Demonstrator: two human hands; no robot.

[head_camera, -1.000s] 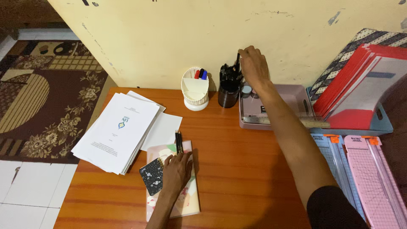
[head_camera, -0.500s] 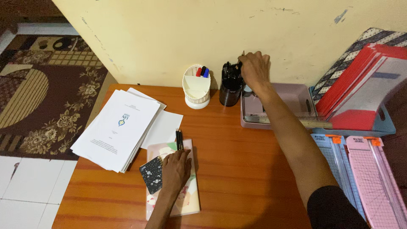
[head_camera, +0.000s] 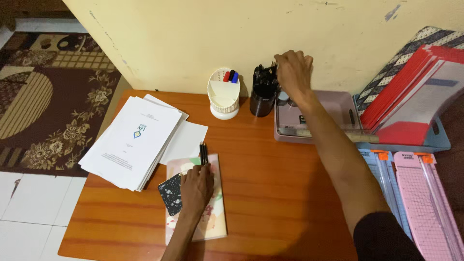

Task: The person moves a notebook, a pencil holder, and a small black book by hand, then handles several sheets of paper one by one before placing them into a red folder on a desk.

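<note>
My right hand [head_camera: 293,72] reaches to the back of the wooden table [head_camera: 270,193], fingers curled shut on a thin dark pen at the rim of a black pen cup [head_camera: 261,99] full of dark pens. My left hand [head_camera: 196,186] lies flat, palm down, on a pastel notebook [head_camera: 210,217] near the front edge. Its fingers also cover part of a small black starry notebook [head_camera: 170,194]. Two black pencils [head_camera: 203,152] lie just beyond its fingertips.
A white holder [head_camera: 223,96] with red, blue and black markers stands left of the cup. White paper sheets [head_camera: 133,142] are stacked at left. A pink tray [head_camera: 340,108] with a ruler, red folders [head_camera: 411,92] and two paper trimmers [head_camera: 425,193] fill the right side. A patterned rug [head_camera: 43,106] covers the floor at left.
My right hand has come down from above the black cup to its rim, lowering the thin dark pen into it. The left hand stays on the notebooks.
</note>
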